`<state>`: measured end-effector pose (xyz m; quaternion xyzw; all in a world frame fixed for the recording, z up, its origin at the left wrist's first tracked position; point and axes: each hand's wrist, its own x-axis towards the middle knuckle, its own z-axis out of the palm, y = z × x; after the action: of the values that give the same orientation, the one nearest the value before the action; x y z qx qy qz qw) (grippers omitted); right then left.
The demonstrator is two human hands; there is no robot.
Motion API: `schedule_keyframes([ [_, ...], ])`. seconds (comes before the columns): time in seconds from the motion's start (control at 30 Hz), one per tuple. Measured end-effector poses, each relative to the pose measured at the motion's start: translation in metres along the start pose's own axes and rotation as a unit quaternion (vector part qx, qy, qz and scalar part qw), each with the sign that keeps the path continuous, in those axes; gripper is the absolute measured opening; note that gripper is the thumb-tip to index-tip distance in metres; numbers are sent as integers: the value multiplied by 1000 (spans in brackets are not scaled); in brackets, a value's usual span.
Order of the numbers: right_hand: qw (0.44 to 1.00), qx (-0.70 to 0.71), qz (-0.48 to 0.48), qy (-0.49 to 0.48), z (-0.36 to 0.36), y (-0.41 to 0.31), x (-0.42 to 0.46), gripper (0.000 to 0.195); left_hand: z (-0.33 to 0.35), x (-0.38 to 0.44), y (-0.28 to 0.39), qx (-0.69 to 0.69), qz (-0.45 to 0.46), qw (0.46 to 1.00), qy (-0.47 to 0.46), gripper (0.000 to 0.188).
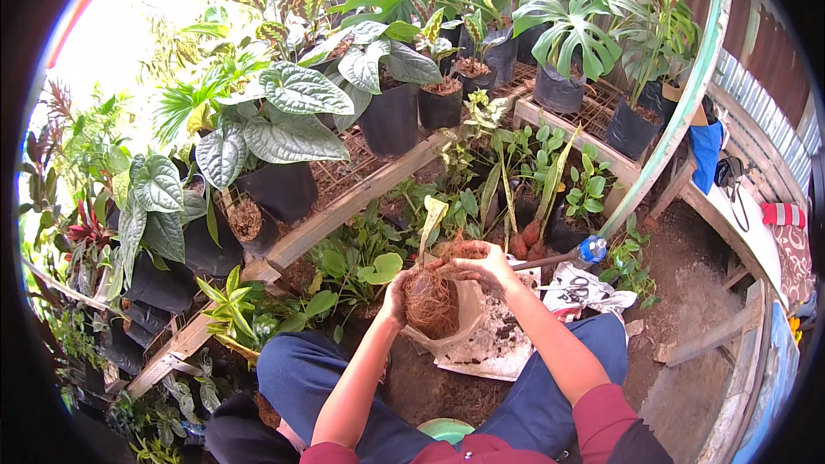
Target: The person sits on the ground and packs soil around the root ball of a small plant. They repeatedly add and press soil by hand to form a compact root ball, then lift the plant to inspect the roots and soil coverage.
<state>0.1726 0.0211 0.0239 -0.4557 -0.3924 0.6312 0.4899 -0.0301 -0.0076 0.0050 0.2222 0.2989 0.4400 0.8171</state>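
My left hand (396, 299) is curled around the left side of a round brown ball (433, 306) covered in coarse fibre, which looks like a coconut or a root ball. Above it rises a pale stalk with a yellow-green leaf (434, 211); where the two join is partly hidden. At the ball's upper right, my right hand (486, 269) pinches loose brown fibre (459, 249) between thumb and fingers. The ball sits over the mouth of an open whitish bag (474, 319). Beneath the bag lies a soil-stained white sack (493, 357).
Black-potted plants (390, 119) crowd a wooden-framed bench (361, 196) ahead and left. Lower leafy plants (341, 264) grow close beyond my hands. To the right are a bottle with a blue label (592, 249), a crumpled printed bag (583, 293) and a slatted bench (728, 225). A green basin (445, 429) lies between my legs.
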Motion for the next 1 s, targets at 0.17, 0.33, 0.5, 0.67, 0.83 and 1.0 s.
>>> schedule_keyframes([
  [0.17,1000,-20,4,-2,-6,3,6,22,9,1,0,-10,10,999,-32,50],
  [0.33,999,-18,-21,43,-12,-19,6,21,-9,18,-7,-49,33,998,-12,53],
  [0.5,943,-199,-253,85,7,-20,-4,17,-14,27,-18,15,52,995,78,46],
  [0.67,842,-365,-390,74,36,-21,-24,18,-15,33,-26,148,163,966,136,34],
  [0.83,788,-464,-405,3,48,-9,-30,21,-15,39,-29,152,186,956,167,31],
  [1.0,817,-458,-345,-59,48,-13,-29,28,11,26,-17,69,151,971,174,37],
])
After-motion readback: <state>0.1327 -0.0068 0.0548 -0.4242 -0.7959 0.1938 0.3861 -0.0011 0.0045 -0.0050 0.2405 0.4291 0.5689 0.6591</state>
